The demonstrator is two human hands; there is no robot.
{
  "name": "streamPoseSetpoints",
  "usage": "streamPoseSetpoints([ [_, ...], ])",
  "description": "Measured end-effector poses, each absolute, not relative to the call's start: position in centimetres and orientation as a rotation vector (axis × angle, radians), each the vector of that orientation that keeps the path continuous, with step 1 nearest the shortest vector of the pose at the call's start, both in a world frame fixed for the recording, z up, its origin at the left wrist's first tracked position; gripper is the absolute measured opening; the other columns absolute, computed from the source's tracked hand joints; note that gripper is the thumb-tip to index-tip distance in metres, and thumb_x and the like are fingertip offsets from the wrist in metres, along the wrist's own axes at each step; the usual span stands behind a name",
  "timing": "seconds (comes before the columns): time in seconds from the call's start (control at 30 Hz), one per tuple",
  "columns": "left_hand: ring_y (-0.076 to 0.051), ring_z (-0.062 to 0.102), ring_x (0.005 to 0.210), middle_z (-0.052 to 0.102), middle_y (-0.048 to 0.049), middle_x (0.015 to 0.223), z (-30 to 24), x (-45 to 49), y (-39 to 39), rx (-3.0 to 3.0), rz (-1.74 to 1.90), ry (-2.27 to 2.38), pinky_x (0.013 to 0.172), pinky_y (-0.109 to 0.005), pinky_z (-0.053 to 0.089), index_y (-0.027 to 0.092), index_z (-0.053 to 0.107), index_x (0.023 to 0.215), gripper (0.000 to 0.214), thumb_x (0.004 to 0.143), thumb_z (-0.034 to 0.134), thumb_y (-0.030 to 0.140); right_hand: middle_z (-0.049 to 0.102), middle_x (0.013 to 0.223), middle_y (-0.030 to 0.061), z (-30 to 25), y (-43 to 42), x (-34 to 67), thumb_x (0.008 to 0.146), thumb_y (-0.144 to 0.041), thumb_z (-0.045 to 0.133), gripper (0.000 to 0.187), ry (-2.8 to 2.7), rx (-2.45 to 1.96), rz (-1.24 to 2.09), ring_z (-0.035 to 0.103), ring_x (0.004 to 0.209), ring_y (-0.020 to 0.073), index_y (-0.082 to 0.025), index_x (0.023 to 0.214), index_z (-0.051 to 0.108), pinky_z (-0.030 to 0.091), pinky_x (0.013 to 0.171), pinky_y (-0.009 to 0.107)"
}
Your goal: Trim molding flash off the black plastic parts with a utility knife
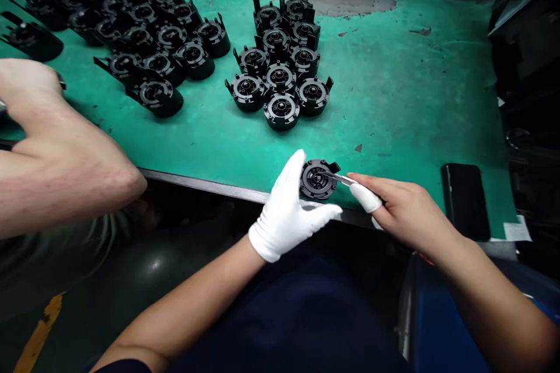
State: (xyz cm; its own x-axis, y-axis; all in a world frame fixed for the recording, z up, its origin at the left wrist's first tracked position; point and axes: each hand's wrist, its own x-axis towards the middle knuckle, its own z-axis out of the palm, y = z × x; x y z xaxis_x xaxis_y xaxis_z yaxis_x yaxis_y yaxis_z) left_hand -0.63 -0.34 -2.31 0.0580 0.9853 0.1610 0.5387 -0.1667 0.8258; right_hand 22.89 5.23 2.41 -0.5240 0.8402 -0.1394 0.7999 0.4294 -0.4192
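Observation:
My left hand (pixel 289 210), in a white glove, grips a round black plastic part (pixel 318 179) at the near edge of the green table (pixel 394 99). My right hand (pixel 402 210), with a white cot on one finger, pinches a thin metal tool (pixel 339 176) whose tip rests in the part's centre. Both hands hover just above the table edge.
A cluster of several identical black parts (pixel 280 64) sits ahead on the table. A larger group of black parts (pixel 131 23) fills the far left. Another person's bare arm (pixel 56 151) reaches over the left edge. A black phone (pixel 464 201) lies at the right.

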Motion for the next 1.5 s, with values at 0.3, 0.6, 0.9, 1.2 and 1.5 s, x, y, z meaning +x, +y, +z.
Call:
streamPoseSetpoints([
  [0.3,-0.032,0.057,0.134,0.059,-0.0169,0.143,-3.9,-1.1,2.1,1.803,1.047,1.483,0.116,-0.049,0.046,0.017,0.046,0.142,0.093,0.07,0.081,0.066,0.072,0.13,0.004,1.9,2.5,22.8,0.095,-0.019,0.047,0.047,-2.743,-1.548,0.544,0.073,0.107,0.0298,-0.026,0.139,0.062,0.061,0.081,0.042],
  [0.6,-0.031,0.058,0.133,0.058,-0.0164,0.143,-4.3,-0.3,1.7,1.746,1.167,1.517,0.115,-0.047,0.047,0.018,0.048,0.138,0.088,0.07,0.082,0.064,0.071,0.131,0.0058,1.3,0.7,21.6,0.097,-0.02,0.048,0.044,-2.575,-1.622,0.49,0.073,0.108,0.0298,-0.022,0.139,0.062,0.06,0.088,0.042],
  [0.9,-0.031,0.063,0.125,0.063,-0.0145,0.134,-4.0,0.6,1.2,1.626,1.204,1.632,0.11,-0.046,0.051,0.018,0.05,0.137,0.094,0.064,0.085,0.066,0.076,0.122,-0.0009,2.1,1.4,20.6,0.1,-0.026,0.045,0.041,-2.392,-1.607,1.121,0.073,0.107,0.0259,-0.033,0.135,0.064,0.057,0.086,0.037],
  [1.2,-0.032,0.049,0.141,0.046,-0.0201,0.152,-3.9,-0.1,-1.0,1.593,1.259,1.759,0.118,-0.05,0.043,0.02,0.037,0.145,0.088,0.077,0.081,0.056,0.077,0.11,0.0035,0.8,4.0,20.4,0.099,-0.036,0.049,0.034,-2.146,-1.527,1.333,0.071,0.095,0.0228,-0.026,0.124,0.069,0.052,0.08,0.032],
  [1.5,-0.032,0.044,0.145,0.044,-0.0197,0.154,-2.6,-0.8,-3.2,1.646,1.204,1.803,0.119,-0.054,0.042,0.019,0.051,0.126,0.049,0.087,0.075,0.035,0.067,0.079,0.0007,-0.7,3.3,15.8,0.096,-0.055,0.051,0.033,-1.648,-1.486,1.422,0.057,0.067,0.0168,-0.023,0.094,0.059,0.045,0.059,0.027],
])
